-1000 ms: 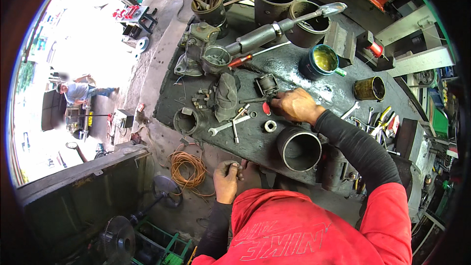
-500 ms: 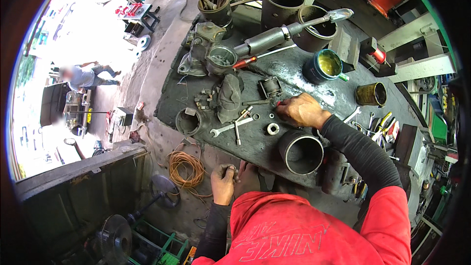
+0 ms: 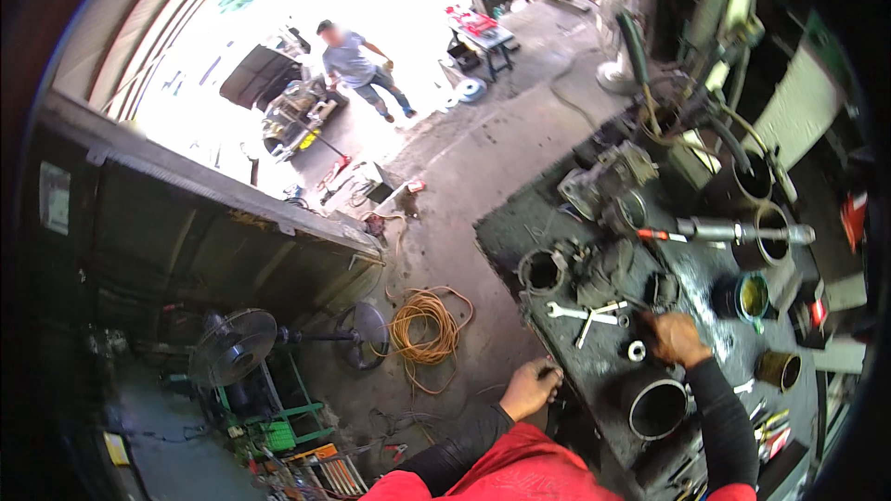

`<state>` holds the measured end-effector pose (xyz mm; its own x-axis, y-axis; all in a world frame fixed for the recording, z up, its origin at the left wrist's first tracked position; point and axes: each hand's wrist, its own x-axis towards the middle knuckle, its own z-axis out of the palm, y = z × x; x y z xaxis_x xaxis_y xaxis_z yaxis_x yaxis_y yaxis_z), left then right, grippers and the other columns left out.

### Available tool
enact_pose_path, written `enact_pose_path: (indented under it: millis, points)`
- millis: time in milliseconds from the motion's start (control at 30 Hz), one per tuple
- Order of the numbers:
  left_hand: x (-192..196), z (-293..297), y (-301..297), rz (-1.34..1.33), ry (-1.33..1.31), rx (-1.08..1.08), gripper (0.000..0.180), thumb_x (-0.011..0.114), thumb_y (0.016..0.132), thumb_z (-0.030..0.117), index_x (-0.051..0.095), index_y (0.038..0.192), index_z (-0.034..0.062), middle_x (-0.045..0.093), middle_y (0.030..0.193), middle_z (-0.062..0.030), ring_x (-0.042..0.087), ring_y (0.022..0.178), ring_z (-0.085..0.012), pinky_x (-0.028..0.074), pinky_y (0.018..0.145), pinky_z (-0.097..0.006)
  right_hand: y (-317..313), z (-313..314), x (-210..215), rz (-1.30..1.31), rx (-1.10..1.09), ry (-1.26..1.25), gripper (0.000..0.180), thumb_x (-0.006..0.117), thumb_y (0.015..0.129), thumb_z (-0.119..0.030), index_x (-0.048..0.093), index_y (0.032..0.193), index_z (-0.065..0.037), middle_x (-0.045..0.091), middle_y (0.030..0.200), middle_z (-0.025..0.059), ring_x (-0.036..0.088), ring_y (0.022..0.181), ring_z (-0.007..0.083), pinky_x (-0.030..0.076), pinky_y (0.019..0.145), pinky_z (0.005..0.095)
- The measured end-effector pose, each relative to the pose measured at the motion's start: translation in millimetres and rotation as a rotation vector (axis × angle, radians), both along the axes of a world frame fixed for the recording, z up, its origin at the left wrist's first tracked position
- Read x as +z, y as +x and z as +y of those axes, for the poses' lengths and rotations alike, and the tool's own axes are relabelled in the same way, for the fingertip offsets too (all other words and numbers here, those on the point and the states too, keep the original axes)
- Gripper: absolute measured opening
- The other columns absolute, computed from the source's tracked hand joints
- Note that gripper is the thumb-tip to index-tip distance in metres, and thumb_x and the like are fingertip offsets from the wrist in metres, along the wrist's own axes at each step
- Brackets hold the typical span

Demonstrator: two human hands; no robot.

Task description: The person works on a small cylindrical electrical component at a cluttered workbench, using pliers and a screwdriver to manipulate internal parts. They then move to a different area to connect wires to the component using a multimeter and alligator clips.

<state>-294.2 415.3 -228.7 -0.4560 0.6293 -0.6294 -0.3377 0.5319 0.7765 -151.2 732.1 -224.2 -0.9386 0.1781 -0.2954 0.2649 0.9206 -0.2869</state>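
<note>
Beside the bench's near edge, my left hand point(image 3: 532, 390) is held with its fingers curled and thumb pressed in; I cannot make out what it grips, if anything. My right hand point(image 3: 677, 339) is closed low over the dark workbench point(image 3: 594, 390), its fingertips hidden from view. Next to it lie a metal ring point(image 3: 636, 351) and a small square metal part point(image 3: 663, 289). An open-end wrench point(image 3: 566, 311) and a T-shaped wrench point(image 3: 590, 323) lie farther left, near a dark grey cloth point(image 3: 603, 274). A wide metal cylinder sleeve point(image 3: 657, 408) stands nearer me.
A tin of yellowish grease point(image 3: 742, 297), an oily can point(image 3: 778, 370) and a red-handled screwdriver point(image 3: 661, 235) are on the bench. On the floor are a coiled orange hose point(image 3: 425, 339) and a pedestal fan point(image 3: 234, 348). Another person point(image 3: 357, 65) stands outside near machinery.
The view has swung left, so the bench now appears farther right and more floor shows. My right hand stays low over the bench, my left beside its edge. The other person appears more upright.
</note>
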Motion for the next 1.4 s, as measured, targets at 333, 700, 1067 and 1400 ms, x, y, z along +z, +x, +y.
enact_pose_path:
  millis: [333,700,1067,1400]
  points:
    - [7.2,-1.5,-8.5,-0.037,0.011,0.030,0.020,0.062,0.103,0.016,0.065,0.103,-0.0035,0.066,0.081,-0.0044,0.061,0.065,-0.0112,0.054,0.059,-0.030,-6.1,8.1,-12.2,-0.131,-0.011,0.018,0.053,0.077,0.070,-0.020,0.068,0.121,-0.009,0.074,0.087,0.0220,0.072,0.085,0.0422,0.057,0.075,0.0531]
    - [13.8,-13.8,-22.3,0.028,0.084,0.024,0.021,0.060,0.104,0.016,0.068,0.101,-0.0039,0.067,0.082,-0.0053,0.063,0.066,-0.0114,0.055,0.060,-0.031,7.4,16.6,-0.9,-0.060,-0.021,-0.127,0.041,0.081,0.072,-0.027,0.068,0.104,-0.005,0.072,0.088,0.0234,0.069,0.086,0.0451,0.055,0.078,0.0536]
    - [50.1,-27.1,44.0,-0.177,0.345,-0.068,0.021,0.056,0.107,0.021,0.061,0.105,0.0003,0.062,0.083,-0.0021,0.060,0.071,-0.0103,0.054,0.059,-0.029,67.1,-137.5,140.0,0.572,-0.775,-0.586,0.006,0.066,0.080,-0.001,0.060,0.083,-0.003,0.057,0.074,0.0018,0.054,0.069,0.0118,0.044,0.064,0.0291]
    - [100.1,-203.6,151.7,0.060,0.307,0.373,0.023,0.061,0.104,0.019,0.071,0.102,-0.0026,0.070,0.089,-0.0050,0.066,0.077,-0.0129,0.059,0.076,-0.032,82.3,-367.6,114.3,0.404,-0.514,-1.027,0.015,0.071,0.087,0.007,0.071,0.101,0.003,0.072,0.095,0.0059,0.067,0.085,0.0125,0.054,0.076,0.0287]
